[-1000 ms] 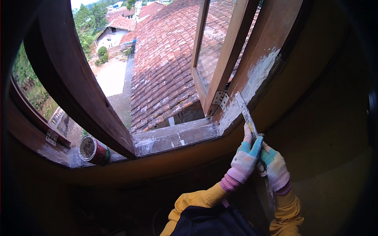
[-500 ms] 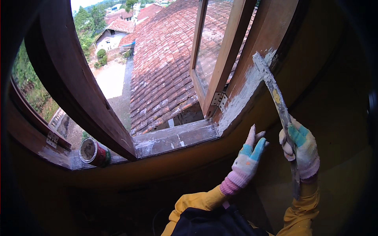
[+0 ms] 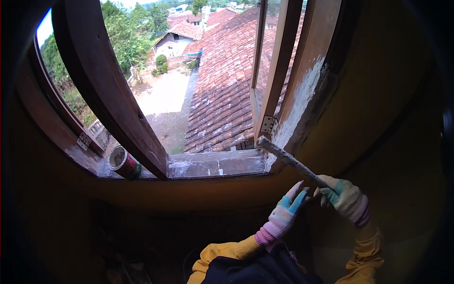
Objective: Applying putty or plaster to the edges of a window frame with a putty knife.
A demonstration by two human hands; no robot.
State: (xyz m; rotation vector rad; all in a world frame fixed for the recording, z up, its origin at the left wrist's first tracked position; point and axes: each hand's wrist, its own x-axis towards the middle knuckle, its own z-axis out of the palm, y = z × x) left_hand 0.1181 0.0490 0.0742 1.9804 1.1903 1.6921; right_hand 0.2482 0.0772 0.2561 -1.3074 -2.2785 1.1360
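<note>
My right hand (image 3: 347, 199), in a white and turquoise glove caked with pale filler, grips a long, narrow, flat strip (image 3: 295, 163) smeared with grey paste. The strip slants up to the left, and its tip lies over the lower right corner of the window frame; whether it touches there I cannot tell. A rough whitish band of filler (image 3: 302, 102) covers the inner edge of the right wooden jamb. Close to my right hand, my left hand (image 3: 283, 213), gloved with a pink cuff, is open with its fingers stretched out.
On the sill (image 3: 198, 166), at the left, a red and green can (image 3: 124, 163) of greyish paste stands tilted against a dark wooden post (image 3: 111, 85). An open glazed sash (image 3: 272, 71) hangs outward on a hinge (image 3: 269, 125). Tiled roofs lie beyond.
My right hand has swung the strip down and left, from high on the jamb to the lower corner. My left hand has shifted slightly down and left. The view has turned.
</note>
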